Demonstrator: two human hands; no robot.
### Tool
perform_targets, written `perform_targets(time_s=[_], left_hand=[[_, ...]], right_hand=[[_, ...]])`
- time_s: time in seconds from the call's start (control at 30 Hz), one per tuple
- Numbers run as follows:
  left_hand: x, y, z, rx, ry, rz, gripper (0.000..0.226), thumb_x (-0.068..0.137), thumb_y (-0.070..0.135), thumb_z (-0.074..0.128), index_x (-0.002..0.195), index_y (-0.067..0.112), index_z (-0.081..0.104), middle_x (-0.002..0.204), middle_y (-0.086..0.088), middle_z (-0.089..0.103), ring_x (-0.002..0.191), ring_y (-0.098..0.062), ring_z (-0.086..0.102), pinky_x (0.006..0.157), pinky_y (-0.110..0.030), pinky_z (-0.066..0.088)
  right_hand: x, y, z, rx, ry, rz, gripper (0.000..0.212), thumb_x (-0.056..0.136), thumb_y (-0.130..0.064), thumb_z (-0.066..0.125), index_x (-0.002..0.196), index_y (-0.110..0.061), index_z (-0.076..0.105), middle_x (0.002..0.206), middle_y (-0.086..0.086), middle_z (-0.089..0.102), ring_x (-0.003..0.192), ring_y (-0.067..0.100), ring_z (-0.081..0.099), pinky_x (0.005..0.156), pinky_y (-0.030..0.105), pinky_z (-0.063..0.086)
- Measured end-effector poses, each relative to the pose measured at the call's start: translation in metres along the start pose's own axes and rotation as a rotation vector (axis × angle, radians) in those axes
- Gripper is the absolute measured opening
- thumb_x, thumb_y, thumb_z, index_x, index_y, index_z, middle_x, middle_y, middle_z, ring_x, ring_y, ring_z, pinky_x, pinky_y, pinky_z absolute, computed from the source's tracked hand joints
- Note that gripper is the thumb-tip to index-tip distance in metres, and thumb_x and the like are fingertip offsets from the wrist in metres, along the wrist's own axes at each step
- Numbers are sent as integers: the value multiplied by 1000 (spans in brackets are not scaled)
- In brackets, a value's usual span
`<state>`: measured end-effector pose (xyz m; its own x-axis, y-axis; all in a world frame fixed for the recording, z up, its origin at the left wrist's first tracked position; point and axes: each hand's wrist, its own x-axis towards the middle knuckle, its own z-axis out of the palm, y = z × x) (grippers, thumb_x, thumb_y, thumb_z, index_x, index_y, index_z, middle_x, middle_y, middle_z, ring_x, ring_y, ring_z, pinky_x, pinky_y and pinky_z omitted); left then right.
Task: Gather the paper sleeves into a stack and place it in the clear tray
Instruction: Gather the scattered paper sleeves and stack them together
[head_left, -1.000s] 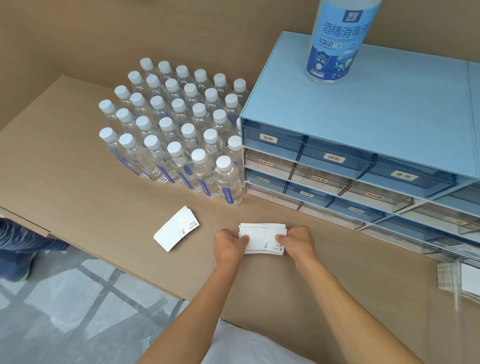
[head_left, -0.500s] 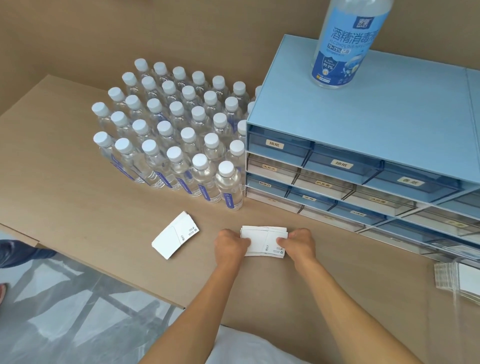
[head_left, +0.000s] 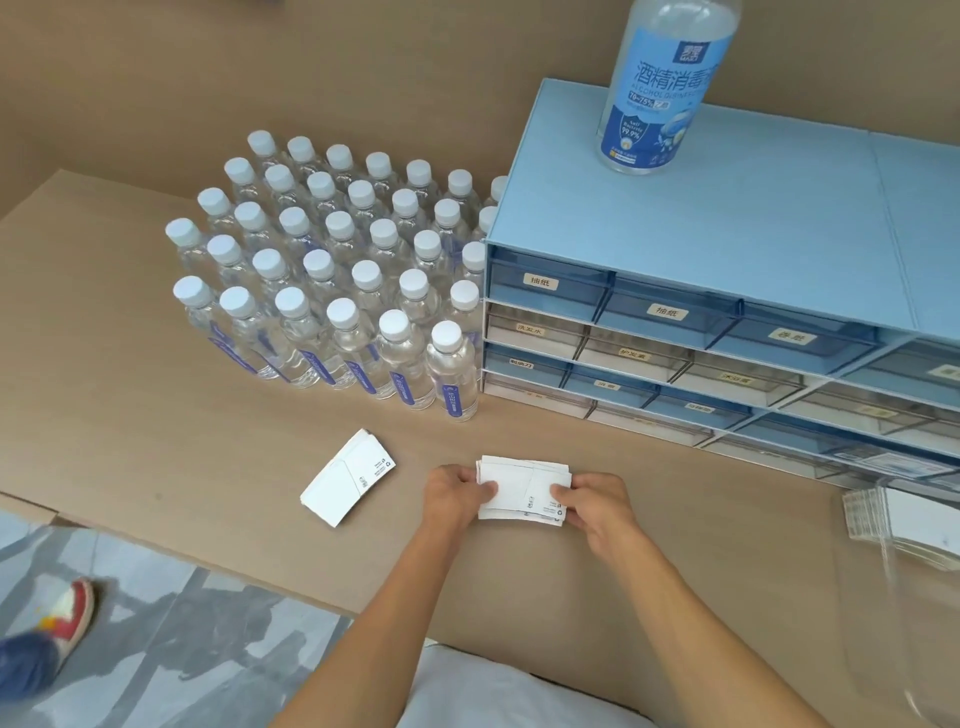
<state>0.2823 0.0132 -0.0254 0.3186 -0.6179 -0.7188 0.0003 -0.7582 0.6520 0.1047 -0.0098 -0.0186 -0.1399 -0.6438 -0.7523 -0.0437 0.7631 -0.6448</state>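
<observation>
Paper sleeves (head_left: 522, 488) sit in a small uneven stack on the desk (head_left: 130, 415), in front of the blue drawer cabinet (head_left: 727, 291) — held at both ends. The left hand (head_left: 454, 493) pinches the stack's left edge, thumb on top; the right hand (head_left: 592, 501) pinches the right edge the same way, each grip closed on the paper. A second small pile of sleeves (head_left: 347, 477) lies flat on the desk to the left, well apart from the hands, near the rows of capped water bottles (head_left: 332, 280). At the far right edge stands the clear tray (head_left: 862, 506) — something white shows inside it.
</observation>
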Motion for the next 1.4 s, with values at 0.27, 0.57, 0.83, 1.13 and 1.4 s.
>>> perform_targets(time_s=[0.27,0.57,0.83,1.13,1.4], left_hand=[[-7,-1,8,107,-86,136,22,75,2,76,67,15,61,69,-2,65,60,-15,58,62,-25,47],[-43,-5,56,73,-261,213,22,77,-7,74,74,7,58,69,-13,61,50,-18,56,51,-25,48],[-74,-18,102,26,-286,309,28,77,-10,74,76,10,55,60,3,56,49,-1,50,51,-10,41],[-79,-30,118,11,-278,336,26,79,-12,71,82,11,59,53,14,65,46,5,56,52,-8,45],[-82,-42,120,-85,-295,297,33,82,-8,71,108,11,68,90,2,75,63,6,66,63,-9,51]], right_hand=[[-23,19,-25,56,41,-75,9,83,4,70,80,-4,68,74,5,72,53,6,68,48,15,50],[-45,48,-90,140,115,-225,13,83,4,68,80,-8,65,64,4,69,48,11,56,47,22,48],[-45,72,-140,223,131,-254,27,80,7,70,95,-13,63,67,3,70,62,20,66,74,36,56],[-37,88,-155,278,84,-258,31,81,10,70,106,-8,63,89,9,71,70,18,68,78,33,58],[-38,95,-149,399,10,-224,42,83,10,68,122,-3,63,92,14,69,83,27,64,93,43,53]])
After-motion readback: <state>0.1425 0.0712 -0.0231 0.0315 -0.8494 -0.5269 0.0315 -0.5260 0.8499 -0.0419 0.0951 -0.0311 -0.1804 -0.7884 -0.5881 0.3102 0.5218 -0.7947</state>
